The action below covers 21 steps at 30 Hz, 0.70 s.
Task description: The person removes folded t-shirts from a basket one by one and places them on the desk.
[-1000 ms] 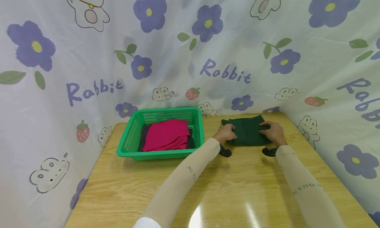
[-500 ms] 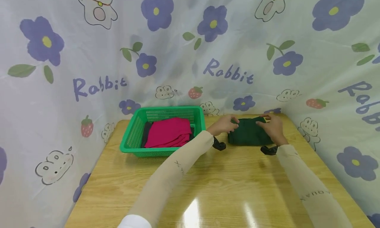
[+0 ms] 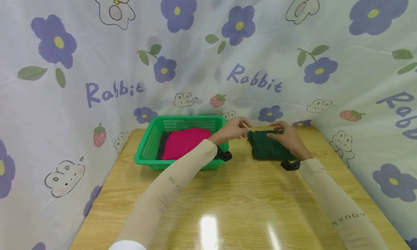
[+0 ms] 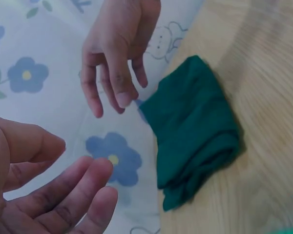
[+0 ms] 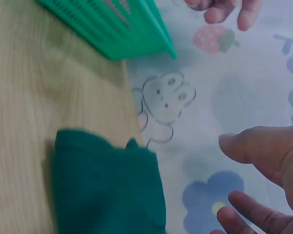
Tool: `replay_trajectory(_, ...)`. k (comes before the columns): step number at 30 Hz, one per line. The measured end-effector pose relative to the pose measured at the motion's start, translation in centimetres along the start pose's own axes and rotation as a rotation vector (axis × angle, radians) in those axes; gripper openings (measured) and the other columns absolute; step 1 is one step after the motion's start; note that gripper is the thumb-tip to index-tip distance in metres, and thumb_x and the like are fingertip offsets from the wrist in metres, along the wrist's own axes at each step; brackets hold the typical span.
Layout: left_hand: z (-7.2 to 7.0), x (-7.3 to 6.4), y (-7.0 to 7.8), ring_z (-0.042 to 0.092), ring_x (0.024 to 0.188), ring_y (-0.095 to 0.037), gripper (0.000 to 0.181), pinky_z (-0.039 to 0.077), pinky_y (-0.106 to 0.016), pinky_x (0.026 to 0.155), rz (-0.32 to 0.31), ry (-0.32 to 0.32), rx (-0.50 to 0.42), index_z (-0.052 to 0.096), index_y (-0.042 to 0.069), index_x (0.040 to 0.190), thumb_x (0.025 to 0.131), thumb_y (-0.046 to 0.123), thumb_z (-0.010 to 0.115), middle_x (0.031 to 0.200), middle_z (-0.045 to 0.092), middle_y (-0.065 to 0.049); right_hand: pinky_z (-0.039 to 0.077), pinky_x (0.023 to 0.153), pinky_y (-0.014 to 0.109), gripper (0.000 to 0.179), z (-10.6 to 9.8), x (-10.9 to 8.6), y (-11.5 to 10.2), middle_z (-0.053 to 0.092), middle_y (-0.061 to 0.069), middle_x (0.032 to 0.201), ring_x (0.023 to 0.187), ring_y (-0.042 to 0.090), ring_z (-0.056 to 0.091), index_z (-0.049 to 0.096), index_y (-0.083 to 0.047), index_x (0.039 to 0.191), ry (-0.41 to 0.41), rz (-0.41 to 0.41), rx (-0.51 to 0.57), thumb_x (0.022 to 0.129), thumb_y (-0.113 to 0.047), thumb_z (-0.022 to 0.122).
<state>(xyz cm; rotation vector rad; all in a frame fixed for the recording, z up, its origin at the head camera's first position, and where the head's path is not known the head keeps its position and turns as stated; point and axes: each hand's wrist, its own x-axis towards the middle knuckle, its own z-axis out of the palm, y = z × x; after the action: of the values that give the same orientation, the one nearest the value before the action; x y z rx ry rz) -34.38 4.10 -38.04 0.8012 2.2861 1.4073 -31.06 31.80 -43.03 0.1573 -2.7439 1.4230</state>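
A folded dark green cloth (image 3: 268, 148) lies at the back right of the wooden table. My right hand (image 3: 290, 136) is raised over its right side with fingers spread and nothing held. In the right wrist view, the fingers stand apart from the green cloth (image 5: 107, 190). My left hand (image 3: 232, 128) hovers between this cloth and the green basket (image 3: 146, 162), fingers loosely bent around nothing. The left wrist view shows both hands off the cloth (image 4: 195, 126). Inside the basket lies a folded pink cloth (image 3: 185, 139), with a dark grey cloth (image 3: 162, 145) partly hidden beneath it.
A white curtain (image 3: 202, 54) printed with flowers and rabbits hangs behind the table and along both sides. The wooden table (image 3: 244, 206) extends toward me, with light reflections near the front. A black device (image 3: 224, 154) sits at each wrist.
Both hands have let go of the green cloth and lifted. My left hand has moved left toward the basket; the right has shifted slightly left and up. The cloth stays on the table.
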Motion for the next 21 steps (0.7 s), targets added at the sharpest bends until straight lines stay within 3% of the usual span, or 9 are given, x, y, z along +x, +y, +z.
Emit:
replay_trajectory(5, -1.8, -1.7, -0.7, 0.07, 0.088, -0.022, 0.016, 0.059, -0.038, 0.079, 0.002, 0.04, 0.049, 0.065, 0.011, 0.12, 0.107, 0.015, 0.056, 0.108, 0.069, -0.006, 0.048, 0.098, 0.06, 0.056, 1.1, 0.1, -1.5, 0.046, 0.022, 0.148, 0.123, 0.043, 0.052, 0.052, -0.012, 0.146, -0.032, -0.031, 0.029, 0.098, -0.031, 0.074)
replay_trajectory(10, -3.9, -3.4, -1.8, 0.071, 0.094, -0.032, 0.017, 0.058, -0.049, 0.084, -0.029, 0.06, 0.061, 0.065, 0.011, 0.121, 0.106, 0.014, 0.056, 0.109, 0.069, -0.01, 0.049, 0.098, 0.058, 0.056, 2.6, 0.2, -2.7, 0.047, 0.02, 0.147, 0.124, 0.041, 0.052, 0.052, -0.013, 0.147, -0.072, -0.038, 0.039, 0.098, -0.032, 0.074)
replay_trajectory(15, -5.9, -4.7, -3.1, 0.07, 0.097, -0.033, 0.024, 0.059, -0.041, 0.082, -0.038, 0.075, 0.084, 0.062, 0.007, 0.128, 0.107, 0.017, 0.057, 0.116, 0.068, -0.02, 0.049, 0.097, 0.057, 0.055, 3.9, 0.4, -4.2, 0.048, 0.02, 0.146, 0.122, 0.039, 0.053, 0.052, -0.014, 0.146, -0.107, -0.064, 0.047, 0.098, -0.03, 0.074)
replay_trajectory(21, -7.9, -6.3, -4.7, 0.071, 0.094, -0.028, 0.021, 0.058, -0.051, 0.087, -0.057, 0.101, 0.084, 0.064, 0.01, 0.125, 0.106, 0.017, 0.058, 0.109, 0.07, -0.011, 0.052, 0.093, 0.054, 0.051, 5.7, 0.3, -5.8, 0.052, 0.017, 0.142, 0.115, 0.036, 0.057, 0.053, -0.016, 0.144, -0.134, -0.105, 0.046, 0.098, -0.023, 0.074)
